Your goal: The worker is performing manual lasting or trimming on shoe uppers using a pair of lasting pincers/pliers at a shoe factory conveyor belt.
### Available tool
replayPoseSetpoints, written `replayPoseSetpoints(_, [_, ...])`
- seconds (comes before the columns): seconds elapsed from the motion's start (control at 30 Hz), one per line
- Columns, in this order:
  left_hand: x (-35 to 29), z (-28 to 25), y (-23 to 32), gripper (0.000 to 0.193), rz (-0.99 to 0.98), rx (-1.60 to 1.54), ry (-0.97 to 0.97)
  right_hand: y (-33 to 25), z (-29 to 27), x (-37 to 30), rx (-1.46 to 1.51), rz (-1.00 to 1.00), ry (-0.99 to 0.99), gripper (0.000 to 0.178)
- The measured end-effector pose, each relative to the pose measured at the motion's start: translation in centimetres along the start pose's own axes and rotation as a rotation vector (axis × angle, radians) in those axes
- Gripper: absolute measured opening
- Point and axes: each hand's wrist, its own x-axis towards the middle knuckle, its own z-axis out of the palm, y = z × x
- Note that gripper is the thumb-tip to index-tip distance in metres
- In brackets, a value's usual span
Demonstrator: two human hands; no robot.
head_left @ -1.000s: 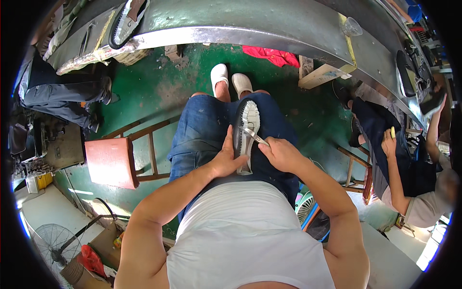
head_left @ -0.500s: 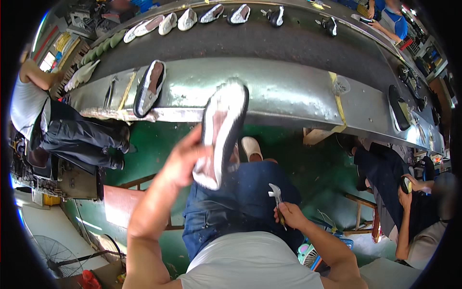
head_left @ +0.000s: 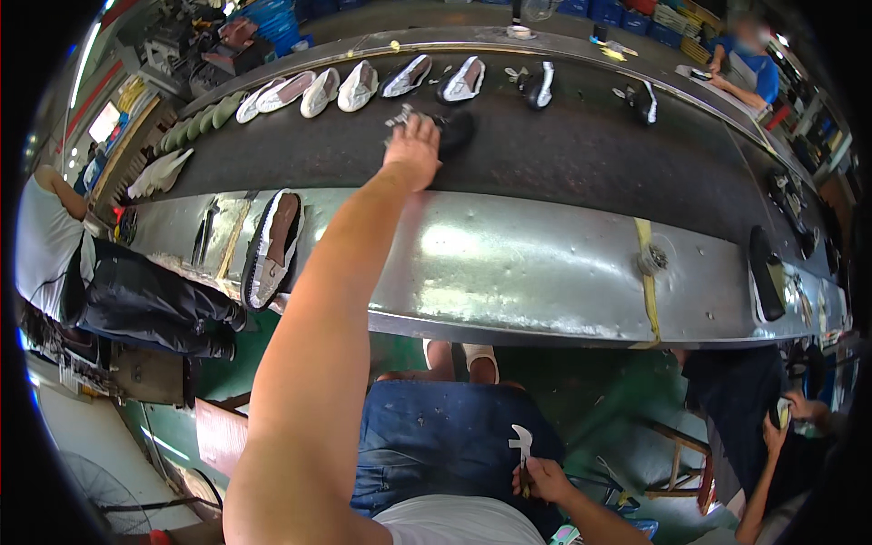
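Note:
My left arm reaches far across the bench, and my left hand [head_left: 415, 153] is on a dark shoe [head_left: 451, 134] on the black conveyor belt. The fingers curl over the shoe, and part of it is hidden and blurred. Pale laces or trim show just left of the fingertips. Low over my lap, my right hand [head_left: 539, 477] is closed round the handle of metal lasting pliers [head_left: 521, 440], their curved head pointing up. A shoe with a black sole and brownish insole [head_left: 274, 247] lies on the metal bench edge [head_left: 509, 263], left of my forearm.
Along the far side of the belt [head_left: 581, 145] stands a row of white and black shoes [head_left: 462, 80]. Green shoe parts [head_left: 204, 115] lie at far left. A black shoe [head_left: 766, 274] rests at the bench's right. Co-workers are at left, far right and lower right.
My left hand has gone from above my lap, where it held a shoe up, forward to the belt, where a dark shoe now lies under it. My right hand keeps the pliers at my lap.

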Motion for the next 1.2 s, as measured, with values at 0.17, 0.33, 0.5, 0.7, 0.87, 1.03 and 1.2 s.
replayPoseSetpoints(0.17, [-1.3, -0.3, -3.2, 0.042, 0.053, -0.504, 0.03, -1.4, 0.1, 0.0, -0.01, 0.032, 0.028, 0.054])
replayPoseSetpoints(0.33, [-9.4, -0.1, -14.0, 0.058, -0.368, -0.212, -0.056, -3.2, 0.9, -0.3, -0.051, 0.083, 0.049, 0.057])
replayPoseSetpoints(0.5, [-17.7, 3.1, -23.1, 0.085, -0.595, -0.916, -0.404, -2.3, 1.5, 0.0, -0.128, 0.013, 0.034, 0.058])
replayPoseSetpoints(0.7, [-25.6, -3.8, -16.1, 0.08, -0.627, -1.844, -0.27, -1.1, 2.8, -0.4, -0.131, 0.02, 0.115, 0.053])
replayPoseSetpoints(0.87, [-38.9, -7.4, -0.5, 0.069, -0.541, -2.305, -0.31, -2.7, 4.3, -1.3, -0.188, 0.043, 0.171, 0.033])
replayPoseSetpoints(1.03, [-47.0, -6.1, 11.5, 0.07, -0.566, -2.277, -0.466, -5.1, 6.7, -3.6, -0.186, -0.258, 0.143, 0.03])
replayPoseSetpoints(1.2, [-47.6, -4.9, 11.8, 0.052, -0.347, -2.234, -0.439, -6.0, 9.6, -5.9, -0.517, -0.204, 0.157, 0.031])
